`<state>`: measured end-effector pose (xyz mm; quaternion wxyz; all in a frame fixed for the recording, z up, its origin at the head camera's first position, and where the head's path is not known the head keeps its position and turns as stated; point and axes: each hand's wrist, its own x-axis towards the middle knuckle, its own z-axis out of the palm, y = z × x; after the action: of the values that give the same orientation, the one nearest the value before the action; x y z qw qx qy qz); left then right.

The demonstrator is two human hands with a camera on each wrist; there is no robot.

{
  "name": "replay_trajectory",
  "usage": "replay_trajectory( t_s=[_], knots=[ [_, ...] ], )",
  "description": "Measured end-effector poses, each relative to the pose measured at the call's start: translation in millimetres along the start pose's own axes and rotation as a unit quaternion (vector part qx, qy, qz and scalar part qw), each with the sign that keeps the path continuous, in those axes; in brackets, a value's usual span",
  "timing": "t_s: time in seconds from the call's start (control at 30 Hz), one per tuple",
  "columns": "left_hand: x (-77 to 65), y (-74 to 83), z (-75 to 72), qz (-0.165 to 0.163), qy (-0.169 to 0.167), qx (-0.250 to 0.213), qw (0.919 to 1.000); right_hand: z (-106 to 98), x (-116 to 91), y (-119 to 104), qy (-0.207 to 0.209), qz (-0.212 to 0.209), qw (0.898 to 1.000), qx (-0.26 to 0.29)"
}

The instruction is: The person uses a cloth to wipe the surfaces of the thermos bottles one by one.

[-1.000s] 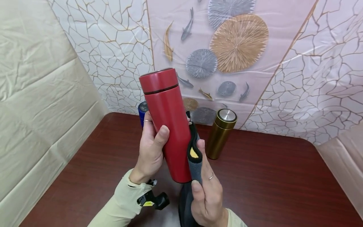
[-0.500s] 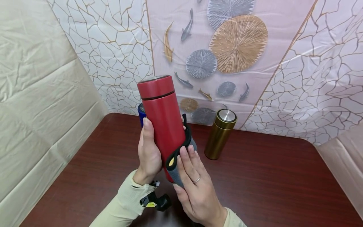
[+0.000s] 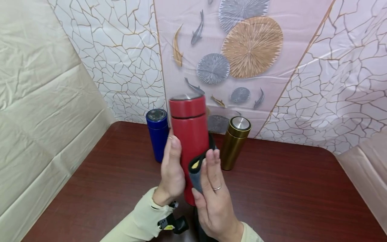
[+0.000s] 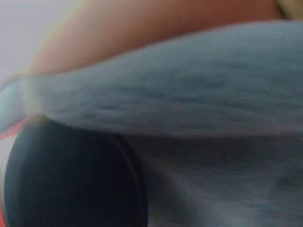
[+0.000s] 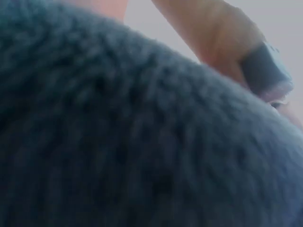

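Note:
Tilted slightly above the table, a red thermos flask [image 3: 190,134] with a silver-topped lid stands in the grip of my left hand [image 3: 172,174]. My right hand [image 3: 216,198] presses a grey cloth [image 3: 196,176] with black edging and a yellow underside against the flask's right side, its fingers straight. The cloth's lower end hangs beneath the flask. In the left wrist view the flask's dark base [image 4: 71,175] shows under a fold of the cloth [image 4: 165,90]. Blurred grey cloth [image 5: 142,127] fills most of the right wrist view.
A blue thermos flask [image 3: 158,137] stands behind my left hand. To the right, a gold-brown thermos flask [image 3: 234,144] is upright on the dark red wooden table [image 3: 287,188]. A patterned cloth backdrop [image 3: 127,67] hangs behind the table.
The red flask has come down and moved right, and stands more upright, uncovering the blue flask. My right hand has shifted the cloth along the flask, first left, then back right.

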<state>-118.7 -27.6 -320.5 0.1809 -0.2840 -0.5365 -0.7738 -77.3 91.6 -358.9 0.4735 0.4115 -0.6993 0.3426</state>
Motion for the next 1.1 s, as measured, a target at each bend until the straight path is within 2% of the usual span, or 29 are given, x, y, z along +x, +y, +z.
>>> replay_trajectory(
  t_s=[0.13, 0.3, 0.4, 0.57, 0.73, 0.83, 0.97, 1.1],
  knots=[
    [-10.3, -10.5, 12.7, 0.003, -0.06, 0.016, 0.9981, -9.1, 7.0, 0.9, 0.045, 0.041, 0.998, 0.023],
    [-25.4, -23.0, 24.9, -0.003, -0.113, 0.082, 0.9902, -25.2, 18.9, 5.5, 0.105, 0.086, 0.989, 0.052],
    [-33.5, -28.5, 32.1, -0.007, -0.141, 0.109, 0.984, -37.2, 26.1, 9.1, 0.121, 0.114, 0.984, 0.058],
    [-43.0, -32.6, 40.4, -0.027, -0.171, 0.109, 0.9788, -49.8, 32.6, 12.4, 0.133, 0.147, 0.978, 0.064],
    [-43.0, -31.3, 39.5, -0.029, -0.167, 0.108, 0.9796, -49.5, 32.4, 11.7, 0.13, 0.154, 0.977, 0.064],
    [-40.9, -30.5, 37.5, -0.037, -0.156, 0.092, 0.9827, -46.9, 30.5, 10.7, 0.118, 0.155, 0.979, 0.057],
    [-35.4, -26.8, 32.8, -0.036, -0.119, 0.067, 0.99, -37.2, 24.1, 8.1, 0.096, 0.129, 0.985, 0.054],
    [-23.1, -15.1, 23.2, -0.023, -0.071, 0.053, 0.9958, -21.3, 14.4, 2.7, 0.057, 0.086, 0.994, 0.033]
  ],
)
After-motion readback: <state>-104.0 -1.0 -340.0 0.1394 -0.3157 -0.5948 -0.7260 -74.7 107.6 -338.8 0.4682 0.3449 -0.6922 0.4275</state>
